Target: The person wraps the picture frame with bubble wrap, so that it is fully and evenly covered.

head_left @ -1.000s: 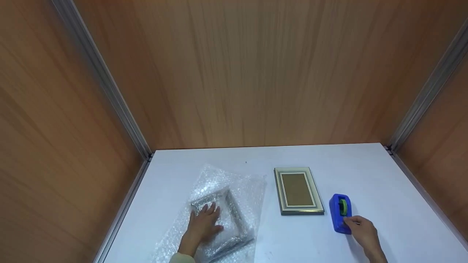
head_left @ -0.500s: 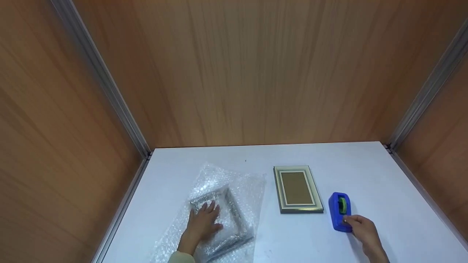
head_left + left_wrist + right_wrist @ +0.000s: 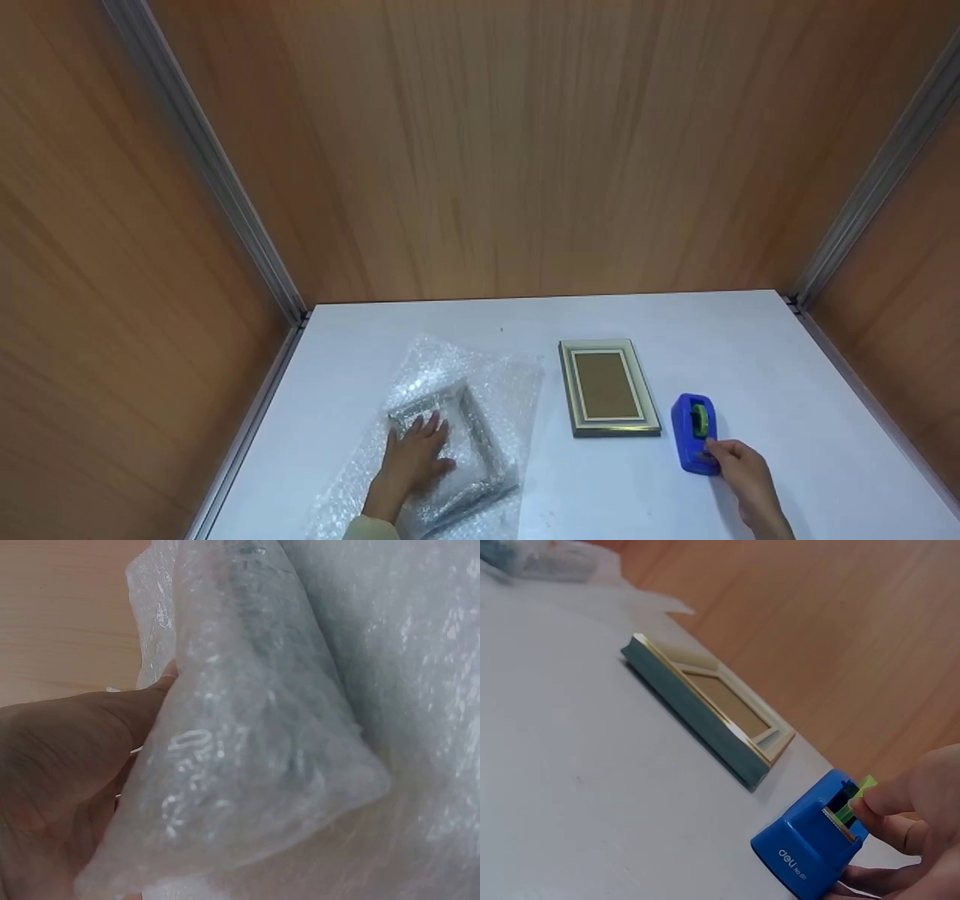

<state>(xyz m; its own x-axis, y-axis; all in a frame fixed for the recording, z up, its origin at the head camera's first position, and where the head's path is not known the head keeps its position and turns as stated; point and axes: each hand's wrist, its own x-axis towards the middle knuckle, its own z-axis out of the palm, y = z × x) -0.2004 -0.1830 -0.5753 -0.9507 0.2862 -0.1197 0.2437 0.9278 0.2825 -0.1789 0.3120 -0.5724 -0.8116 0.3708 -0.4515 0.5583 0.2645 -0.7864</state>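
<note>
A picture frame wrapped in bubble wrap (image 3: 495, 375) lies on the table. My left hand (image 3: 414, 459) rests on top of it with the fingers spread. In the left wrist view, a fold of bubble wrap (image 3: 240, 712) covers part of that hand (image 3: 60, 765). To the right stands a blue tape dispenser (image 3: 688, 450) holding a green roll (image 3: 700, 421). My right hand (image 3: 748, 476) is at the dispenser's near right side. In the right wrist view, its thumb and forefinger pinch the tape (image 3: 845, 811) close to the cutter, while other fingers lie by the dispenser's side.
An unwrapped picture frame (image 3: 609, 386) with a brown panel lies face up between the wrapped one and the dispenser. Wooden panels (image 3: 480, 150) enclose the white table (image 3: 592, 487) at the back and both sides, with metal rails (image 3: 247, 225) at the corners.
</note>
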